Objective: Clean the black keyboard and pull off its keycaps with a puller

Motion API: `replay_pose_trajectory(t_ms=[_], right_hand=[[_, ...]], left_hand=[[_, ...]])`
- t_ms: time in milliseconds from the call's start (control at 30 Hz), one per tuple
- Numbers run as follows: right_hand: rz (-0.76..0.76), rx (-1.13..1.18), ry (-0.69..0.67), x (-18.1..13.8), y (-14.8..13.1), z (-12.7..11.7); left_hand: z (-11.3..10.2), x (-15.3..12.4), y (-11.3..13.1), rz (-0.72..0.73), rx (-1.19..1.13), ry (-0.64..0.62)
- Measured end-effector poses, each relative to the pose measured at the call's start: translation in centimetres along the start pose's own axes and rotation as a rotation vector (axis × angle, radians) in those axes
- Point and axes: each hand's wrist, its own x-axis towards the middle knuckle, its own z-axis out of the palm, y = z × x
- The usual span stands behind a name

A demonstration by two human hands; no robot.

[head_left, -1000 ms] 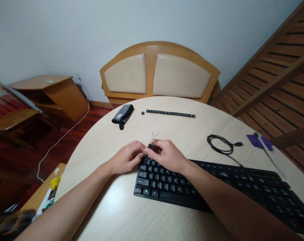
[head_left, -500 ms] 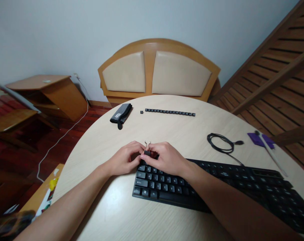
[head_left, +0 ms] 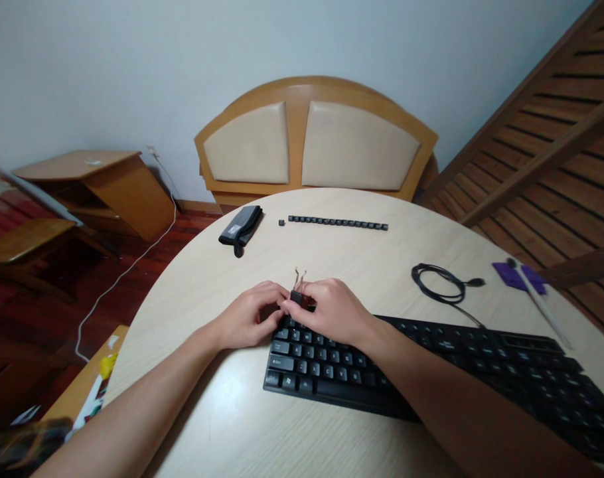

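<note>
A black keyboard (head_left: 326,388) lies on the table, its left end under my hands. At its upper left corner my right hand (head_left: 332,309) grips a wire keycap puller (head_left: 300,279), whose two thin prongs with hooked ends stick up past the fingers. A small black piece (head_left: 297,297), which looks like a keycap, shows by the right thumb and forefinger. My left hand (head_left: 255,315) is curled against the keyboard's corner, its thumb and forefinger bent close to the right fingertips. What lies between the left fingertips is hidden.
A row of several black keycaps (head_left: 338,222) stretches across the back of the table (head_left: 197,279), with a single keycap (head_left: 281,222) at its left. Around them are a dark folded pouch (head_left: 241,226), a coiled cable (head_left: 439,282), a purple cloth (head_left: 506,273) and a pale brush (head_left: 535,292).
The puller's prongs and the small black piece have shifted slightly up and right, and the black piece has turned. Both hands stay at the keyboard's corner.
</note>
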Motion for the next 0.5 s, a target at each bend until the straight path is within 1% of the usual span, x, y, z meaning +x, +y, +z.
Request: replay_pose_trajectory(t_ms=[200, 400, 500], right_hand=[[0.042, -0.022, -0.040, 0.14, -0.08, 0.00], [0.105, 0.015, -0.058, 0.22, -0.17, -0.08], [0.109, 0.049, -0.057, 0.31, -0.22, -0.21]], left_hand=[[-0.16, 0.04, 0.04, 0.021, -0.007, -0.039], [-0.02, -0.02, -0.20, -0.009, -0.036, -0.049], [0.06, -0.04, -0.02, -0.030, -0.053, -0.043]])
